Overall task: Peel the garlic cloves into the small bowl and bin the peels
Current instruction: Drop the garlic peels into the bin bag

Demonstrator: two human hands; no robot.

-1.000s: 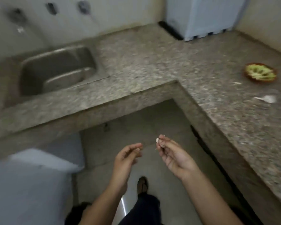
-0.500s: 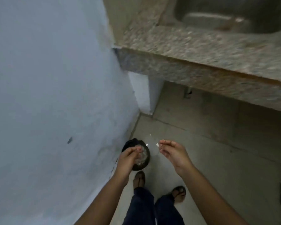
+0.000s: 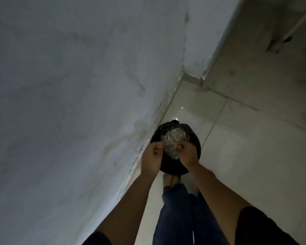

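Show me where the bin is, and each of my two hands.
bin [image 3: 171, 167]: head view, on its black near wall.
left hand [image 3: 151, 156]: head view, on the back of the hand.
right hand [image 3: 188, 154]: head view, on the back of the hand.

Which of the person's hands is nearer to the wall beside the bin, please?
Left. The left hand is over the bin's wall-side rim, beside the wall; the right hand is over the bin's middle, farther out.
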